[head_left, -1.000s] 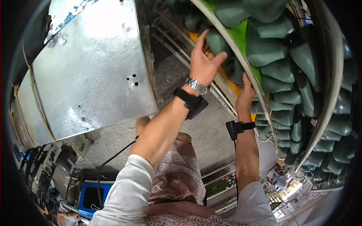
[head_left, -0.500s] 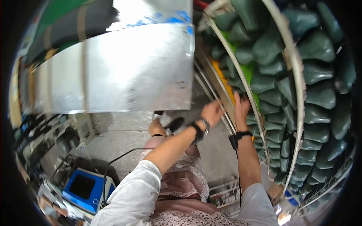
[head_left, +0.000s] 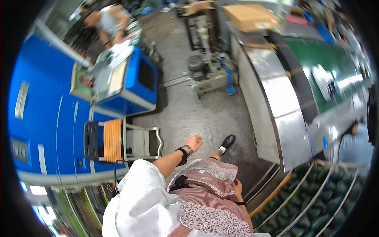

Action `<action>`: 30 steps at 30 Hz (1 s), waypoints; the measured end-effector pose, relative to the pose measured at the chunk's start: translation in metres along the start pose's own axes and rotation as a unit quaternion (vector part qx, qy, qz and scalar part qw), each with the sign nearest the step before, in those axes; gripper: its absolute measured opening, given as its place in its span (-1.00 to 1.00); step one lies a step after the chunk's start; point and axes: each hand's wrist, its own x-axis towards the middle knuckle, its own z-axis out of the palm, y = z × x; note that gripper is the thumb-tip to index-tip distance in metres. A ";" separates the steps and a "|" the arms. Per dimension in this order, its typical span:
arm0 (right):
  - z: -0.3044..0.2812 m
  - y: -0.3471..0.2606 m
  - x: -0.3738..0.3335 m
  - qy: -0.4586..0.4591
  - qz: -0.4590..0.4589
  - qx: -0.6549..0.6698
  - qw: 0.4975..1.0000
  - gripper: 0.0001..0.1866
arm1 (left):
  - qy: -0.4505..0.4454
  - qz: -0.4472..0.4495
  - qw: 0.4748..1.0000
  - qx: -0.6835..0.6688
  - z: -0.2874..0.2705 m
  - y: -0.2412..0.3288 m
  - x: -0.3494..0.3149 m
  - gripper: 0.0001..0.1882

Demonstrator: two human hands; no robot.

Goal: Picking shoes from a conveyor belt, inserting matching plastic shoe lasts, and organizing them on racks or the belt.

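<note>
My left hand (head_left: 194,143) is held out low over the grey floor, its fingers loosely bent and slightly apart with nothing visible in them. A dark band and a bracelet circle that wrist. Close against the right side of my pink patterned apron (head_left: 211,193) is my right hand (head_left: 237,187). Its fingers are partly hidden by the cloth, so whether it grips the apron cannot be made out. One black shoe (head_left: 227,141) shows ahead of the apron.
At left stand a blue cabinet machine (head_left: 138,77) and a chair with an orange-slatted part (head_left: 112,140). A metal-sided conveyor table (head_left: 290,106) runs along the right. Racks of dark green shoe lasts (head_left: 312,197) fill the lower right. Ahead are a floor machine (head_left: 201,71) and another person (head_left: 110,21).
The view has swung left, away from the rack of lasts. Both hands have left the rack's side; the right is now by the apron, the left over the floor.
</note>
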 end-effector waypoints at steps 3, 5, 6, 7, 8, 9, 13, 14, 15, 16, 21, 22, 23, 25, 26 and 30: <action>-0.003 0.015 0.048 -0.063 0.017 0.016 0.998 -0.56 | 0.033 -0.105 0.994 -0.023 -0.036 -0.092 -0.035 -0.58; -0.011 -0.028 0.065 -0.078 0.067 0.008 0.995 -0.58 | 0.061 -0.174 0.981 -0.059 -0.048 -0.150 -0.065 -0.59; -0.012 -0.020 0.090 -0.079 0.066 0.013 0.995 -0.59 | 0.077 -0.199 0.974 -0.071 -0.057 -0.179 -0.070 -0.60; -0.007 -0.051 0.094 -0.064 0.067 -0.005 0.996 -0.59 | 0.085 -0.238 0.961 -0.113 -0.059 -0.218 -0.075 -0.61; -0.006 -0.079 0.098 -0.041 0.070 -0.020 0.997 -0.59 | 0.086 -0.270 0.947 -0.153 -0.064 -0.249 -0.072 -0.61; -0.004 -0.097 0.106 -0.027 0.065 -0.020 0.997 -0.61 | 0.095 -0.274 0.945 -0.152 -0.081 -0.263 -0.066 -0.62; 0.048 -0.198 0.137 -0.032 0.077 -0.074 0.994 -0.60 | 0.236 -0.263 0.919 -0.175 -0.199 -0.333 -0.010 -0.66; 0.067 -0.225 0.149 -0.047 0.044 -0.082 0.995 -0.60 | 0.246 -0.242 0.921 -0.180 -0.250 -0.342 0.012 -0.65; 0.087 -0.254 0.163 -0.064 0.010 -0.092 0.994 -0.60 | 0.298 -0.206 0.922 -0.139 -0.301 -0.352 0.037 -0.63; 0.107 -0.284 0.179 -0.055 0.005 -0.096 0.994 -0.60 | 0.331 -0.201 0.917 -0.095 -0.359 -0.341 0.068 -0.61; 0.265 -0.462 0.251 -0.112 -0.129 -0.176 0.970 -0.60 | 0.484 -0.152 0.856 -0.097 -0.624 -0.356 0.196 -0.41; 0.291 -0.498 0.261 -0.137 -0.166 -0.193 0.957 -0.61 | 0.505 -0.155 0.844 -0.090 -0.661 -0.344 0.218 -0.38; 0.322 -0.539 0.273 -0.136 -0.215 -0.220 0.942 -0.63 | 0.508 -0.159 0.841 -0.096 -0.696 -0.334 0.238 -0.34; 0.391 -0.623 0.291 -0.148 -0.325 -0.265 0.896 -0.65 | 0.510 -0.181 0.837 -0.080 -0.752 -0.323 0.267 -0.28; 0.427 -0.667 0.293 -0.160 -0.386 -0.283 0.863 -0.65 | 0.508 -0.200 0.836 -0.060 -0.771 -0.319 0.277 -0.26; 0.564 -0.813 0.291 -0.251 -0.371 -0.271 0.852 -0.62 | 0.413 -0.247 0.877 0.013 -0.819 -0.318 0.315 -0.17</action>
